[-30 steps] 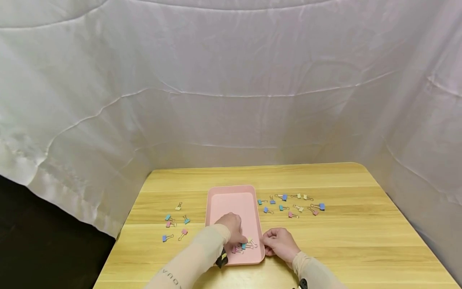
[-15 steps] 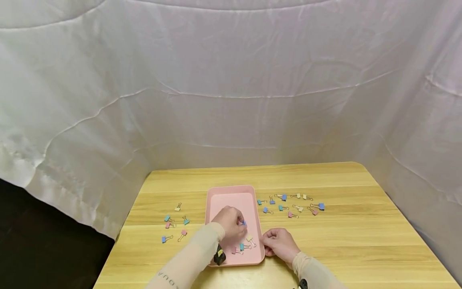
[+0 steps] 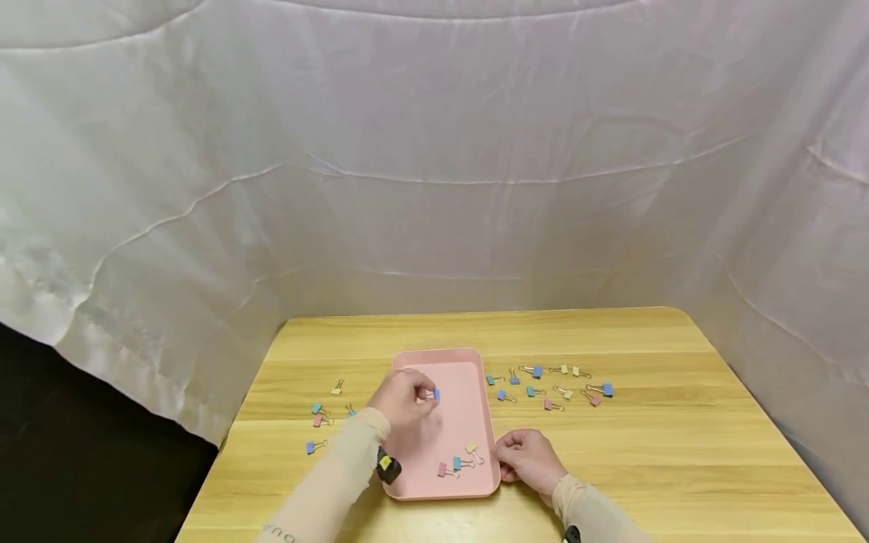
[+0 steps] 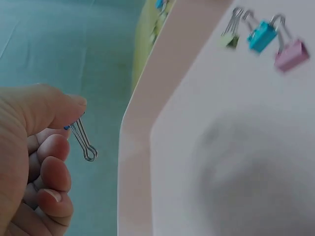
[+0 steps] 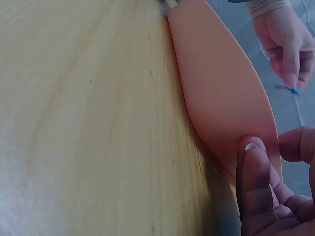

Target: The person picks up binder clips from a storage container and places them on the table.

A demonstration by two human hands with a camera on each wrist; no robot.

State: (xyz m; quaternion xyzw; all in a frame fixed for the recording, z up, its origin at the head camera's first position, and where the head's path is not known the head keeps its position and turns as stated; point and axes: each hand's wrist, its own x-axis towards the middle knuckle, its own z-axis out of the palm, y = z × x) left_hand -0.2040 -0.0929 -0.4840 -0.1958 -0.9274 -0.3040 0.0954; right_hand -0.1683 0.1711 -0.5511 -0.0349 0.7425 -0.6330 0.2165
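Above the left part of the pink tray (image 3: 453, 430), my left hand (image 3: 402, 400) pinches a small blue binder clip (image 3: 437, 394) between thumb and fingers. Its wire handles stick out below the thumb in the left wrist view, where the hand (image 4: 34, 157) hides most of the blue body. My right hand (image 3: 532, 461) holds the tray's wall at the near right corner, thumb (image 5: 255, 172) outside and forefinger over the rim. Inside the tray lie a yellow clip (image 3: 471, 448), a teal clip (image 3: 458, 464) and a pink clip (image 3: 443, 470), close together near that corner.
Loose binder clips lie on the wooden table (image 3: 665, 452) to both sides. Left of the tray are several, such as a blue clip (image 3: 311, 447). More lie to the right, including a larger blue clip (image 3: 607, 390). A pale curtain (image 3: 434, 226) surrounds the table's back and sides.
My left hand has lifted from beside the clips in the tray and moved up and left, carrying the blue binder clip. The right hand stays at the tray's corner.
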